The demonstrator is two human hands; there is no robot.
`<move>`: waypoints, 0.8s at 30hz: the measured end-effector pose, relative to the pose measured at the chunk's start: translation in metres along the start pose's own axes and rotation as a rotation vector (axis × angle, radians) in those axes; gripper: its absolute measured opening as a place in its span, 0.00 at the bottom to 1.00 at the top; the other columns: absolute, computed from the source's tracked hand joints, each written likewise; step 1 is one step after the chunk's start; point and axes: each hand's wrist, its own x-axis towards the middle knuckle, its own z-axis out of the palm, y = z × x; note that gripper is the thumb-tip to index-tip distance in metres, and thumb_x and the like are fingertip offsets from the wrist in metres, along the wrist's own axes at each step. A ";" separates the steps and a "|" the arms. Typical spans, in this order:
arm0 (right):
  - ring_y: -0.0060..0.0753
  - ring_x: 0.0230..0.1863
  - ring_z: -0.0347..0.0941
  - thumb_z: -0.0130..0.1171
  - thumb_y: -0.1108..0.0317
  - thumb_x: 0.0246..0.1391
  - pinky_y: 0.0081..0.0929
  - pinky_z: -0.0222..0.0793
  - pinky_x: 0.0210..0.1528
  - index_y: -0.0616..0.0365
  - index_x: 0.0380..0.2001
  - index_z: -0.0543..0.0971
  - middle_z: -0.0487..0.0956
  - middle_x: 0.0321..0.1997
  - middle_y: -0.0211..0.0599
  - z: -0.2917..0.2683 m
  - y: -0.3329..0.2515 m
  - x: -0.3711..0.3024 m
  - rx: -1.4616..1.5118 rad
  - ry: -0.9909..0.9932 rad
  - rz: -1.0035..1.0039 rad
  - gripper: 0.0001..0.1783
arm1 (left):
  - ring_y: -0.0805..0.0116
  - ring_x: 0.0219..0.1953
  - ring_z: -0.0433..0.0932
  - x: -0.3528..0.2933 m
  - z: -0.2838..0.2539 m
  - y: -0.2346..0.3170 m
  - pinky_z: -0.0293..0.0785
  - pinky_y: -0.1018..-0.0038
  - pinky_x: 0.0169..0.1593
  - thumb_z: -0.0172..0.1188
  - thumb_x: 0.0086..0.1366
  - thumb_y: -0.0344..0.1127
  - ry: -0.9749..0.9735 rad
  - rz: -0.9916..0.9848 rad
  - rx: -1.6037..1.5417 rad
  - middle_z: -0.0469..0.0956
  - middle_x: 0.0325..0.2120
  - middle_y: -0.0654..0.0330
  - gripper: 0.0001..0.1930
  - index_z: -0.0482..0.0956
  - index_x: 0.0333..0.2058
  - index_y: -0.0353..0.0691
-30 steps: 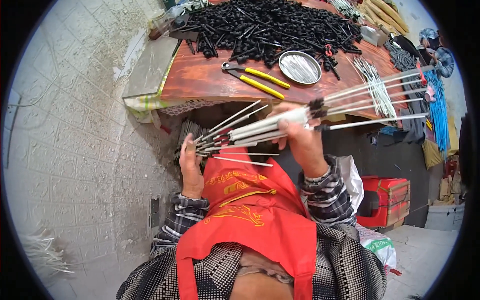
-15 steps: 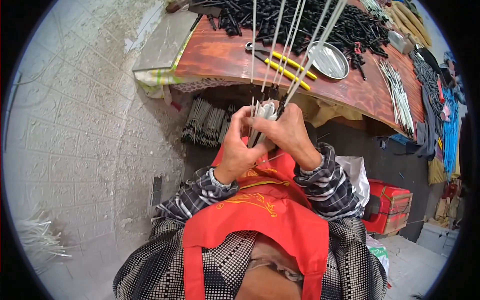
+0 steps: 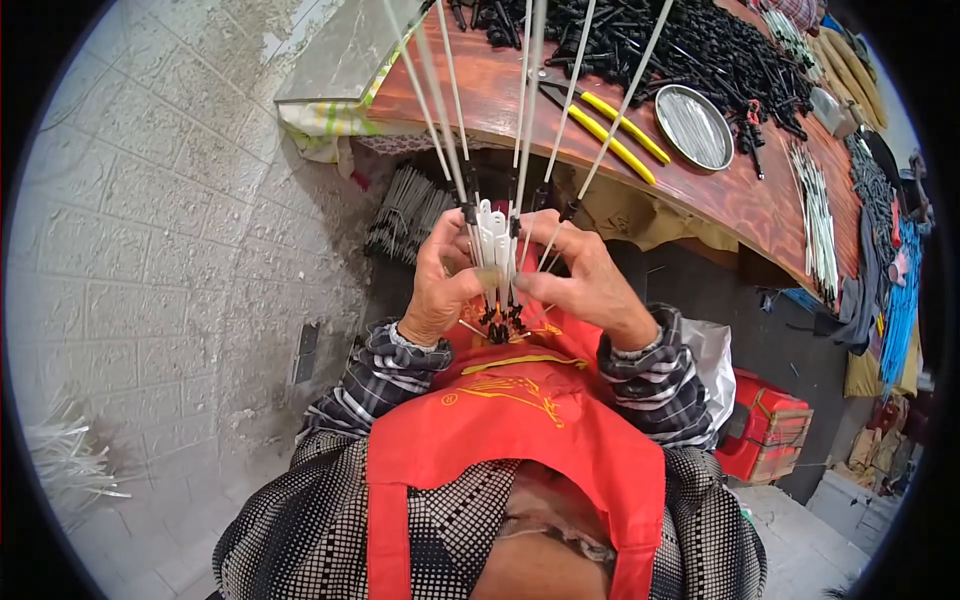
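Both hands hold what looks like an umbrella frame upright above my lap. At its middle stands a cluster of flat white strips with holes in their upper ends. Around them, long thin rods fan upward from black joints. A clump of black parts shows at its lower end. My left hand is closed around the left side, thumb pressed on the white strips. Against the right side, my right hand pinches with its thumb, and its fingers lie behind the rods. Some fingertips are hidden there.
On the reddish wooden table lie a heap of black parts, yellow-handled pliers, a round metal dish and white rods. More bundled rods stand beneath. A red stool is at right; a wall rises left.
My hands have moved apart, and the frame has tilted so its strips and lower black clump show more. The upper rods have spread wider. The table has shifted rightward in view.
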 end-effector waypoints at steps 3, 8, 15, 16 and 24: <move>0.30 0.36 0.74 0.65 0.69 0.44 0.28 0.70 0.40 0.65 0.42 0.79 0.77 0.34 0.39 0.013 0.002 -0.003 0.100 0.075 0.039 0.20 | 0.75 0.34 0.78 -0.003 0.001 0.001 0.75 0.79 0.38 0.66 0.55 0.31 0.044 -0.012 -0.016 0.80 0.35 0.60 0.26 0.69 0.52 0.33; 0.23 0.33 0.74 0.64 0.73 0.44 0.23 0.70 0.36 0.65 0.35 0.78 0.76 0.31 0.36 0.018 -0.006 -0.011 0.150 0.151 0.226 0.13 | 0.76 0.35 0.78 -0.010 0.002 0.005 0.75 0.79 0.39 0.65 0.59 0.33 0.040 -0.055 0.099 0.80 0.34 0.61 0.17 0.76 0.44 0.32; 0.23 0.28 0.75 0.64 0.72 0.42 0.25 0.71 0.31 0.65 0.29 0.76 0.75 0.26 0.36 0.028 -0.018 -0.016 0.195 0.183 0.298 0.10 | 0.75 0.35 0.78 -0.016 -0.009 -0.005 0.75 0.78 0.41 0.63 0.61 0.35 0.058 -0.065 0.027 0.81 0.33 0.62 0.15 0.78 0.42 0.31; 0.24 0.27 0.75 0.64 0.72 0.41 0.25 0.71 0.30 0.65 0.29 0.76 0.75 0.26 0.36 0.030 -0.019 -0.017 0.197 0.194 0.297 0.11 | 0.75 0.35 0.78 -0.017 -0.009 -0.005 0.75 0.77 0.41 0.63 0.61 0.35 0.067 -0.073 -0.009 0.81 0.34 0.62 0.15 0.78 0.42 0.30; 0.26 0.27 0.75 0.65 0.71 0.39 0.26 0.71 0.30 0.66 0.28 0.76 0.76 0.24 0.39 0.027 -0.008 -0.021 0.116 0.237 0.071 0.12 | 0.62 0.42 0.80 -0.019 -0.025 0.005 0.76 0.70 0.47 0.69 0.53 0.34 -0.050 -0.203 0.048 0.79 0.39 0.55 0.24 0.75 0.47 0.30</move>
